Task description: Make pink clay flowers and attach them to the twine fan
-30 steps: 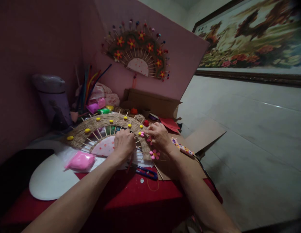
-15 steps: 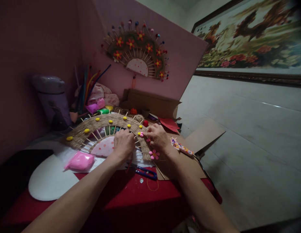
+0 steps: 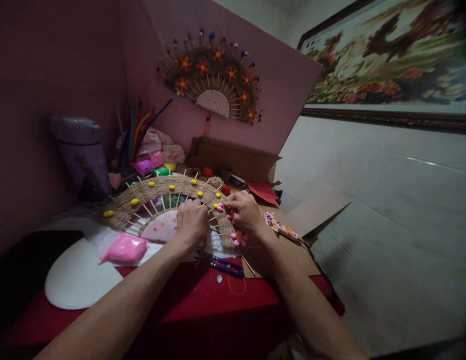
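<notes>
A half-round fan (image 3: 157, 187) of woven brown twine on thin sticks lies before me, dotted with yellow clay ovals. My left hand (image 3: 193, 220) is closed over the sticks at the right of its pink dotted centre (image 3: 161, 226); its fingertips are hidden. At the right part of the band, my right hand (image 3: 246, 212) has its index fingertip against small pink clay petals (image 3: 219, 207) beside a yellow oval. The other fingers are curled and the thumb is out of sight. Below that hand, a pink flower (image 3: 239, 238) with several petals sits on the band's end.
A pink clay bag (image 3: 125, 248) and white half-disc (image 3: 80, 277) lie at left. A blue cutter (image 3: 225, 265) is on the red cloth (image 3: 187, 305). Behind are a purple bottle (image 3: 82, 155) and cardboard box (image 3: 233, 155). A finished fan (image 3: 213, 80) hangs on a pink board.
My right hand has barely shifted at the pink petals, its fingertip moving slightly off to the right. My left hand and the fan stay in place.
</notes>
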A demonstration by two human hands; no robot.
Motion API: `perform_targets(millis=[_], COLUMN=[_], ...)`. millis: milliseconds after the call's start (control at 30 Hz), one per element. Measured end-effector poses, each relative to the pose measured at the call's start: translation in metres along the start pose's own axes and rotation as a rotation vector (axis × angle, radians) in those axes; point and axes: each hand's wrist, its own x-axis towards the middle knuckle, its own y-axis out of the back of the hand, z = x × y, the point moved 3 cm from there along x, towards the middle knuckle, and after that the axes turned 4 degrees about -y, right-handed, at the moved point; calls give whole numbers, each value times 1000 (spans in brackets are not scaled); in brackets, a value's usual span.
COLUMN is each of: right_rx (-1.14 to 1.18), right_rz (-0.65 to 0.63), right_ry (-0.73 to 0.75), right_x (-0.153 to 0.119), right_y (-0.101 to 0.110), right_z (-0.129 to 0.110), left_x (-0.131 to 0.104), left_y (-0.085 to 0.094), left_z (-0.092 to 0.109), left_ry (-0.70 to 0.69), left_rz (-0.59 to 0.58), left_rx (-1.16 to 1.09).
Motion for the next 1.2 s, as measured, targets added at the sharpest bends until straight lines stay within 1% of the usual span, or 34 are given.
perform_targets(millis=[200,300,400,500,667,733,933,967,1000,1033,1067,1133,1200], right_rx=[79,67,37,21,-75,-107,-139,-126,-103,-70,-28,83,196], right_rz=[-8,11,-14,0,-5,13,43,63,110,184,283,524,758], right_ry=[-20,-42,-45,-53,16,22,55,52,35,3,-39,-129,-197], right_x=[3,4,5,5,4,4,0,0,1,1,2,0,-5], right_y=[-1,0,0,2,2,3,1,2,4,8,13,23,32], right_z=[2,1,-3,-6,-10,-9,-8,-7,-6,-4,-1,6,13], left_x=[0,0,0,0,-1,-1,-2,-2,-2,-2,-2,-1,0], left_y=[0,0,-1,-1,0,1,1,0,0,0,0,3,9], left_z=[0,0,0,-1,-1,0,1,1,1,1,1,1,-1], left_ry=[-3,-5,-6,-8,-13,-20,-27,-28,-28,-29,-29,-15,19], left_rz=[24,26,25,22,15,23,48,49,49,47,46,69,165], left_rx=[-16,-23,-20,-13,-8,-12,-11,-12,-14,-19,-28,-59,-143])
